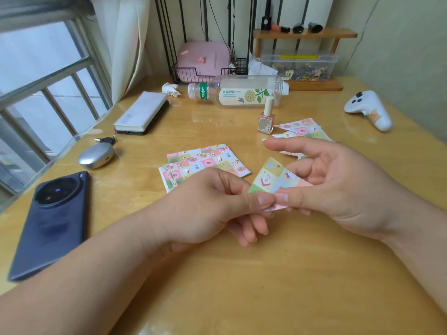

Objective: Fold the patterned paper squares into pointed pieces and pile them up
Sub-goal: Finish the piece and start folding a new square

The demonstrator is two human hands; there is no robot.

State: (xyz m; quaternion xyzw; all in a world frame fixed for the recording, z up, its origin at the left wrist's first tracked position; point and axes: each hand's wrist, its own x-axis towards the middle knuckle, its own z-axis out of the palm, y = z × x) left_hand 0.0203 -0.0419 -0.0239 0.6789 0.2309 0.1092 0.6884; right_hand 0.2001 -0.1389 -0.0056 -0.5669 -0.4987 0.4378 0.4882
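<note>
Both hands hold one folded patterned paper piece [273, 177] above the wooden table [242, 274]. It is a triangle with pastel squares and its point faces away from me. My left hand [212, 209] pinches its near corner between thumb and curled fingers. My right hand [338, 182] pinches the same corner with its thumb while the forefinger stretches out to the left. A small stack of flat patterned paper squares [208, 163] lies just beyond my left hand. A pile of folded pointed pieces [302, 130] lies behind my right hand, partly hidden by it.
A dark phone [50, 221] lies at the left, with a silver case [96, 155] and a book [142, 112] beyond. A nail polish bottle [266, 117] stands by the folded pile. A plastic bottle [239, 91] lies on its side. A white controller [370, 110] sits at the right.
</note>
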